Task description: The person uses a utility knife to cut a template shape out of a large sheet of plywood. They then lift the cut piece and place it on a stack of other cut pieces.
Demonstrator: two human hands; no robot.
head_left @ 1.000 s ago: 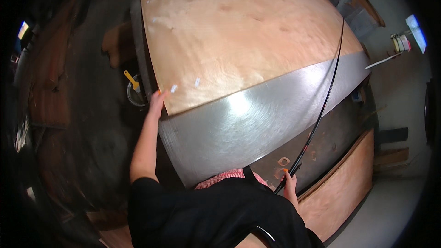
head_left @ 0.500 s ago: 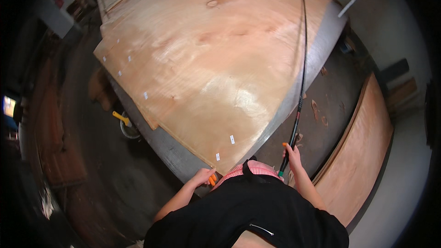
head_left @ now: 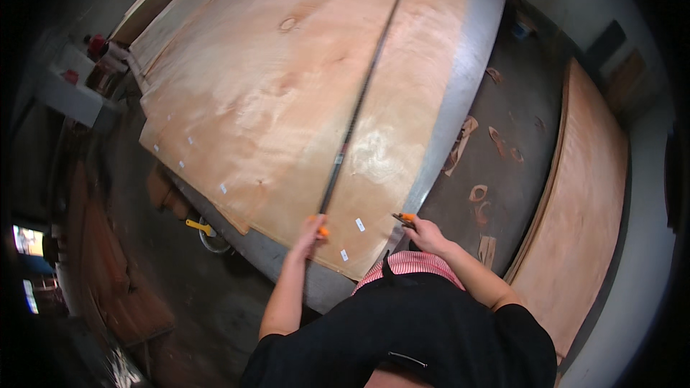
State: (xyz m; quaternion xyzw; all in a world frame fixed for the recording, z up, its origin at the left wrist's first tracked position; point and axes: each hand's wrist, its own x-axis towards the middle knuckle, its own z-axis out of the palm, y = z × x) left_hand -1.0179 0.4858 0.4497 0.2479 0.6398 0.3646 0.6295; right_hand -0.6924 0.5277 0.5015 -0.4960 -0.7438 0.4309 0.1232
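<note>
The broad wood sheet (head_left: 287,93) spreads ahead of both hands, with a strip of silvery metal surface (head_left: 471,50) showing beyond its edge, ahead and to the right of the right hand (head_left: 430,236). Over the sheet, the long dark pole (head_left: 357,109) runs from the left hand (head_left: 309,236) away and slightly rightward, its long axis pointing forward; that hand, closed around its lower part, is the nearer one, though whether the shaft touches the wood I cannot tell. The right hand, well clear of the pole, pinches a small dark tool (head_left: 399,220), and a white label (head_left: 360,225) lies between the hands.
</note>
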